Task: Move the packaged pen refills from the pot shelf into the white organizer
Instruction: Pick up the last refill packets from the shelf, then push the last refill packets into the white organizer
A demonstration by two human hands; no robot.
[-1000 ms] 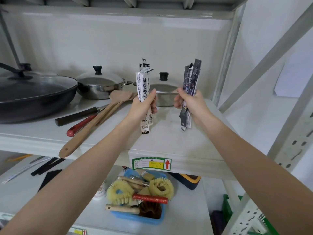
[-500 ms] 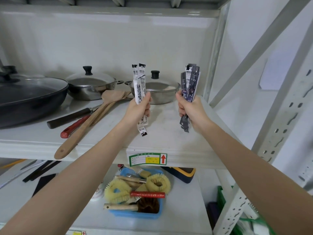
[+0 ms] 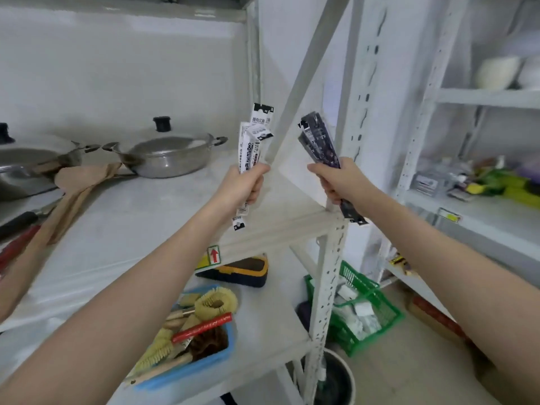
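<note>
Bright, washed-out shelf shot with a lot of blur

Light is soft and even, seems to come from above, so shadows are faint, just a grey smudge under the steel pot [image 3: 166,154] whose lid catches a dull shine. White walls and the shelf [image 3: 122,226] almost blow out. Right side is smeared: the bowls [image 3: 501,72] and the clutter on the far rack [image 3: 479,211] are mush, print on the white packets [image 3: 255,141] barely readable. Wide lens bends the posts and stretches both forearms at the bottom corners.
</note>
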